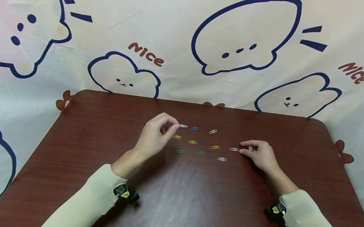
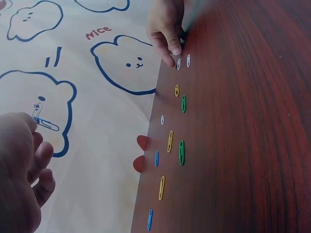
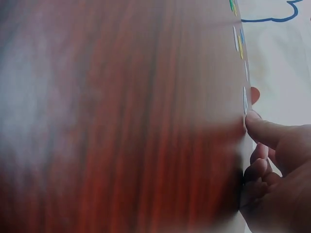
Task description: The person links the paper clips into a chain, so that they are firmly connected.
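My left hand (image 1: pixel 156 135) is raised over the left end of the paper clip rows. Its thumb and forefinger pinch a pale paper clip (image 2: pixel 37 110), and a blue paper clip (image 2: pixel 47 124) hangs against it. My right hand (image 1: pixel 260 154) is low at the rows' right end, thumb and forefinger apart. Those fingertips come right up to a white paper clip (image 1: pixel 234 149). Between the hands lie a blue clip (image 1: pixel 194 128), several yellow clips (image 1: pixel 192 142), two green clips (image 1: pixel 200 153) and other white clips (image 1: pixel 222 159).
The dark red-brown wooden table (image 1: pixel 195 205) extends toward me in front of the clips. Behind its far edge hangs a pale cloth (image 1: pixel 182 28) printed with cartoon animals. Black wrist cameras (image 1: pixel 126 193) are strapped over both cream sleeves (image 1: pixel 86 198).
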{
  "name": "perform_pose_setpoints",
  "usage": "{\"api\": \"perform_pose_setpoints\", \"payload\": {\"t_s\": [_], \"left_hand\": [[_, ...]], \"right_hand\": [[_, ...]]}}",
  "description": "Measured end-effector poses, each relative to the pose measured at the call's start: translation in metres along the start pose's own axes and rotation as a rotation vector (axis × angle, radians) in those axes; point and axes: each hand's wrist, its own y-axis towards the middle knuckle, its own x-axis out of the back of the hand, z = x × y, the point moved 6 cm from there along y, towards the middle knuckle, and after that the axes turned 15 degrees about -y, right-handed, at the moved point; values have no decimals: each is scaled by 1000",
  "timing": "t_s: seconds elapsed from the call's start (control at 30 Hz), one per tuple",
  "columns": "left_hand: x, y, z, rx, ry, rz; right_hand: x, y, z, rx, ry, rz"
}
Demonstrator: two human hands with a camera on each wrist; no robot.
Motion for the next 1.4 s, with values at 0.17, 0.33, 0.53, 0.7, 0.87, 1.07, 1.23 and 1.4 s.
{"api": "perform_pose_setpoints", "payload": {"t_s": [0.17,0.33,0.53,0.7,0.87,1.07,1.23,1.4], "left_hand": [[-1,1,-1,-4,-8,0],[-2,0,-1,-4,-12,2],[-3,0,-1,7,-16,3],[-3,-1,0,9,-19,5],[-3,0,0,3,-19,7],[-3,0,1,-2,-19,4],[-3,0,1,-5,-16,4],[-4,1,2,8,-18,10]], "right_hand": [[-1,0,4,3,-18,-7],[-4,1,7,-9,-39,4],[-9,4,13,-32,-51,12],[-9,5,16,-63,-80,13],[-9,7,18,-72,-94,31],[-10,9,20,-38,-112,62],[-10,9,21,-11,-108,71],[-9,8,22,4,-67,46]]}}
